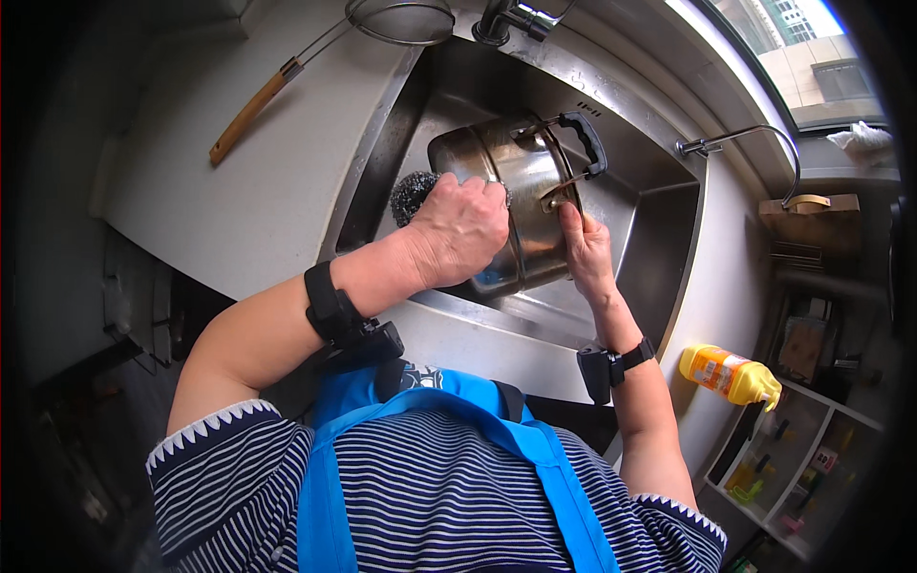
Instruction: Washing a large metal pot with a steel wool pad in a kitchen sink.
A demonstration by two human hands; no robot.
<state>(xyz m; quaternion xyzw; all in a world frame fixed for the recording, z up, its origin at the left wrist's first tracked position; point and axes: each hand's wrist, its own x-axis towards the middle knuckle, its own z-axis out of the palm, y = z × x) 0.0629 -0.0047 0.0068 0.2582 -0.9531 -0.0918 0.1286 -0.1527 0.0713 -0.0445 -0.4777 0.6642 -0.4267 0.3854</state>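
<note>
Head view. The left grip [463,224] is closed over a steel-wool scourer [413,198], which bulges out at both sides of the fingers and bears on the outer wall of the metal pot [530,181]. The right grip [587,250] grasps the pot near its handle end; the thumb lies on the outside, and the position of the other fingers cannot be told.

The pot lies tilted on its side inside the sink [659,215], between the two grips. This attitude probably serves to turn the side wall up toward the left grip, while the right grip presumably steadies the body against its pressure. The sink walls likely limit rolling.

Count: pot, one, with one black handle [585,141] visible just beyond the right grip; scourer, apparently one; strainer [289,69], one, on the counter [248,191] beyond and to the left of the left grip; yellow bottle [726,373], one, right of and nearer the body than the right grip, within probable easy reach; taps, two: a main faucet [521,19] beyond both grips and a slim curved tap [702,147] beyond and right of the right grip.
</note>
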